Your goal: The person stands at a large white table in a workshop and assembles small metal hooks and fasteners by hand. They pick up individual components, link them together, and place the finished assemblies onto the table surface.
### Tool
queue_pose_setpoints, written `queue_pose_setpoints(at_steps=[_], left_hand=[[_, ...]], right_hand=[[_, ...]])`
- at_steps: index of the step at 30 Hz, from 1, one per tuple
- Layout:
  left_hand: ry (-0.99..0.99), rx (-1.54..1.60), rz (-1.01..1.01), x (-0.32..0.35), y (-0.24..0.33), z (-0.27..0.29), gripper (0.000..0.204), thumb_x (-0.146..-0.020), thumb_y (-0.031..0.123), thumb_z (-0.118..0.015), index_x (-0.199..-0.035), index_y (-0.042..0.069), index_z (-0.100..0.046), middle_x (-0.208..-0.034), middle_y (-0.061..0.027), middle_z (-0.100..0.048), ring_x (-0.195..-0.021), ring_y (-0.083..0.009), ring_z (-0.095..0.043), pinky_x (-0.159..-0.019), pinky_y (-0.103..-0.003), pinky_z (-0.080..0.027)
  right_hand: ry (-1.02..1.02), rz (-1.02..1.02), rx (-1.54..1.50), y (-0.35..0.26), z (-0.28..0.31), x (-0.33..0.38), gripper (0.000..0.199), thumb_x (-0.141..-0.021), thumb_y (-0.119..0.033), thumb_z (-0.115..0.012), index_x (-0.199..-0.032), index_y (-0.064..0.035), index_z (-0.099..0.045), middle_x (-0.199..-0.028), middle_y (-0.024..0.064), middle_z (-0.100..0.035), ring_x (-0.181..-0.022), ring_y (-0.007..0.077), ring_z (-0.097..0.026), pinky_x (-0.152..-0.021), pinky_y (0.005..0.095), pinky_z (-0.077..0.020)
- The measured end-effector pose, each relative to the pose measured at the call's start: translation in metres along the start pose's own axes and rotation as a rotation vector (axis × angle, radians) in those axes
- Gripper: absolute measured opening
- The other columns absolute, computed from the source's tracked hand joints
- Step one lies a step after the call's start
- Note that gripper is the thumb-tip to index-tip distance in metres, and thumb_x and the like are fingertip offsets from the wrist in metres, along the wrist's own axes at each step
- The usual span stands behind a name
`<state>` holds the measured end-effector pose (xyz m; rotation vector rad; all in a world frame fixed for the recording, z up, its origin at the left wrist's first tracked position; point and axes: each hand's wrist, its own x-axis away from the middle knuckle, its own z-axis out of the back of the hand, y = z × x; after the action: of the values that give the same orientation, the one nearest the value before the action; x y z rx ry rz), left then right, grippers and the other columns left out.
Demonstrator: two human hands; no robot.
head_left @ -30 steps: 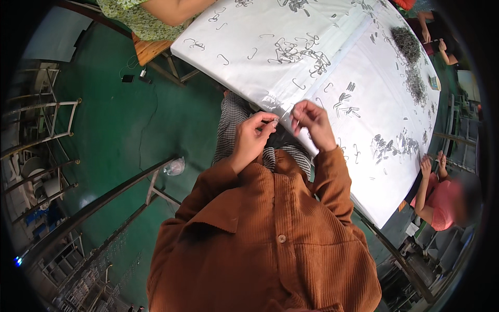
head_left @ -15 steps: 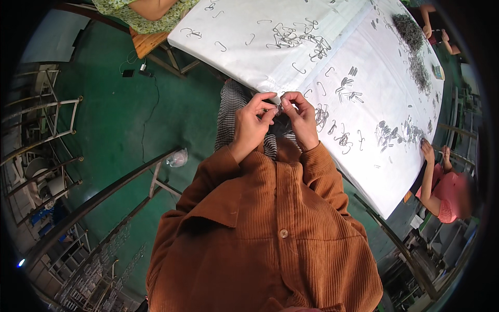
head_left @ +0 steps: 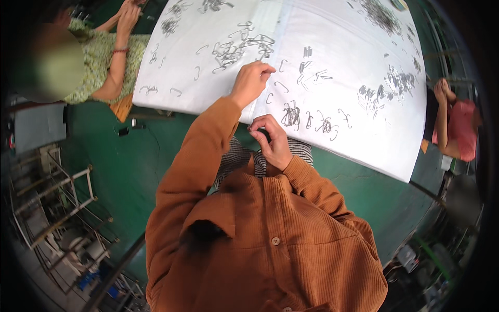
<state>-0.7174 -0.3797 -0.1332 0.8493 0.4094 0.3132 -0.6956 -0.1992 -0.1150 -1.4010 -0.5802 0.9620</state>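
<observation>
My left hand (head_left: 251,83) is over the white-covered table (head_left: 208,93), its fingers pressed together close to a few loose wire hooks (head_left: 281,87). Whatever those fingers may hold is hidden. Just off the table's near edge, my right hand (head_left: 274,141) has thumb and forefinger in a pinch. A small dark bit shows at its fingertips, too small to name. Beyond my left hand lies a tangled heap of wire hooks (head_left: 241,50). Right of my right hand are tight bunches of hooks (head_left: 291,115). Short metal pieces (head_left: 314,76) lie scattered farther up the cloth.
A person in a patterned top (head_left: 122,62) works at the left side of the table. Another in a pink top (head_left: 460,127) is at the right. More short metal pieces (head_left: 387,88) and a dark heap (head_left: 381,16) lie on the right half. Metal racks (head_left: 57,197) stand at lower left.
My hands were together at the table's edge and are now apart. The left has reached forward over the table; the right stays pinched near the edge. The view has turned and shifted.
</observation>
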Motion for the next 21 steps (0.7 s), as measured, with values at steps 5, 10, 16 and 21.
queue_pose_setpoints(at_steps=[5,10,16,21], left_hand=[[-0.258,-0.029,0.159,-0.062,-0.004,-0.075,0.016,-0.074,0.013,-0.072,-0.086,0.003,-0.07,-0.08,-0.013,-0.068,-0.074,-0.0265,-0.065,-0.069,-0.033,-0.052],[-0.223,-0.275,0.263,-0.063,0.013,-0.11,0.018,-0.071,0.015,-0.075,-0.085,0.005,-0.071,-0.084,-0.017,-0.068,-0.081,-0.032,-0.066,-0.075,-0.038,-0.053],[-0.295,-0.522,0.097,-0.057,0.016,-0.101,0.011,-0.07,0.012,-0.069,-0.078,0.004,-0.068,-0.078,-0.0166,-0.067,-0.075,-0.0333,-0.066,-0.07,-0.042,-0.052],[-0.115,0.07,0.178,-0.01,0.009,-0.017,0.017,-0.07,0.014,-0.071,-0.082,0.002,-0.068,-0.075,-0.0097,-0.068,-0.069,-0.0167,-0.066,-0.065,-0.029,-0.052]], right_hand=[[-0.078,0.042,0.046,0.003,0.015,0.003,0.011,-0.084,0.0,-0.057,-0.094,-0.0012,-0.054,-0.096,0.0137,-0.054,-0.089,0.0308,-0.055,-0.079,0.0344,-0.0458],[-0.068,0.09,0.135,0.012,0.019,0.011,0.032,-0.085,0.001,-0.055,-0.117,0.0003,-0.052,-0.123,0.0214,-0.05,-0.112,0.0405,-0.049,-0.091,0.0398,-0.0433],[-0.145,0.079,0.154,0.014,0.014,0.015,0.032,-0.085,0.001,-0.055,-0.116,0.0004,-0.052,-0.124,0.0217,-0.049,-0.112,0.0399,-0.05,-0.092,0.0389,-0.0436],[-0.227,0.039,0.055,0.011,0.006,0.01,0.013,-0.083,0.001,-0.057,-0.096,-0.0002,-0.054,-0.099,0.0155,-0.054,-0.092,0.0332,-0.055,-0.081,0.0353,-0.0455]])
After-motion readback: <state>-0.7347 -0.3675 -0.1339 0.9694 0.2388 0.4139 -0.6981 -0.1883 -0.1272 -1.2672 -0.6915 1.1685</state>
